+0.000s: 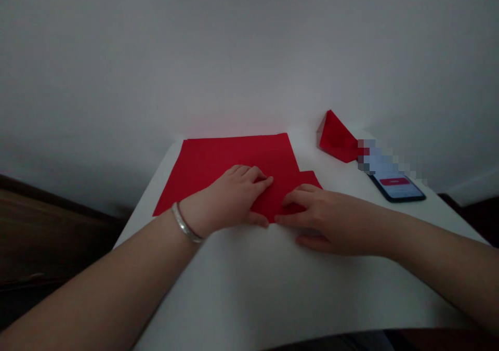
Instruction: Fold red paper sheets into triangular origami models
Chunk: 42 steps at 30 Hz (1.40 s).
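Note:
Flat on the white table [241,288] lies red paper [230,153], a large sheet with a smaller red piece or flap [311,178] showing at its right edge. My left hand [237,195], with a silver bangle at the wrist, rests on the sheet with its fingers spread, the thumb by the near edge. My right hand [312,216] touches the near right part of the paper, its fingers apart and bent. Part of the paper is hidden under both hands, so I cannot tell whether the small piece is joined to the large one.
A folded red paper shape [337,138] stands at the back right. Beside it lies a smartphone [395,184] with a lit screen, partly blurred out. A pale wall [234,54] rises behind the table, and a brown wooden piece [47,231] is at the left.

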Motion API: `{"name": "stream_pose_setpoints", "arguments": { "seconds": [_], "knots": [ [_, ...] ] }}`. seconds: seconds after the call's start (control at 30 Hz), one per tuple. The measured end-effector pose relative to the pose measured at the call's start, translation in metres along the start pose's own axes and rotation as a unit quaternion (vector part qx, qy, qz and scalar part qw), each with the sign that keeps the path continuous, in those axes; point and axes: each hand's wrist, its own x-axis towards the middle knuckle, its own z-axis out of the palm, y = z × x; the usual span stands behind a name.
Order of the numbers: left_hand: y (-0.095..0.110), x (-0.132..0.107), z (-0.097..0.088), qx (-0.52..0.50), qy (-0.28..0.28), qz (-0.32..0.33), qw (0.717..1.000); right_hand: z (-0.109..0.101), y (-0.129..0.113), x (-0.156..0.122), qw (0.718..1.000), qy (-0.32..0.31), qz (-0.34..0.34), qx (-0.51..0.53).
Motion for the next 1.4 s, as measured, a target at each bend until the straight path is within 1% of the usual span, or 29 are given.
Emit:
{"name": "stream_pose_setpoints", "arguments": {
  "seconds": [0.1, 0.2, 0.33, 0.4, 0.53, 0.6, 0.73, 0.87, 1.0, 1.2, 1.4],
  "knots": [
    [-0.008, -0.001, -0.004, -0.038, -0.042, 0.001, 0.998, -0.001, 0.0, 0.001, 1.0, 0.005, -0.011, 0.006],
    [-0.016, -0.002, -0.007, -0.094, -0.072, 0.005, 0.993, -0.003, 0.0, 0.001, 1.0, 0.005, -0.015, 0.014],
    [-0.019, -0.003, -0.01, -0.134, -0.092, 0.007, 0.987, -0.003, -0.001, 0.001, 1.0, -0.006, -0.004, 0.008],
    [-0.014, -0.004, -0.01, -0.118, -0.082, 0.006, 0.99, -0.003, -0.001, 0.001, 1.0, -0.012, -0.002, 0.001],
    [-0.002, -0.006, -0.009, -0.048, -0.044, 0.012, 0.998, -0.004, -0.002, 0.001, 1.0, -0.012, -0.009, -0.015],
    [0.0, -0.005, -0.009, -0.039, -0.043, 0.006, 0.998, -0.003, -0.003, 0.0, 0.999, -0.008, -0.014, -0.03],
    [-0.003, 0.001, -0.009, -0.046, -0.053, -0.008, 0.998, 0.0, -0.006, 0.001, 0.998, 0.002, -0.017, -0.055],
    [-0.009, 0.005, -0.007, -0.025, -0.032, 0.008, 0.999, 0.005, -0.009, 0.002, 0.997, 0.012, -0.015, -0.069],
    [-0.011, 0.004, -0.004, -0.024, -0.036, 0.029, 0.999, 0.008, -0.009, 0.004, 0.996, 0.015, -0.01, -0.083],
    [-0.012, 0.002, -0.003, -0.035, -0.045, 0.023, 0.998, 0.003, -0.009, 0.005, 0.994, 0.011, -0.026, -0.104],
    [-0.014, 0.004, -0.001, -0.044, -0.043, 0.016, 0.998, -0.003, -0.015, 0.001, 0.993, 0.013, 0.015, -0.118]
  ]
}}
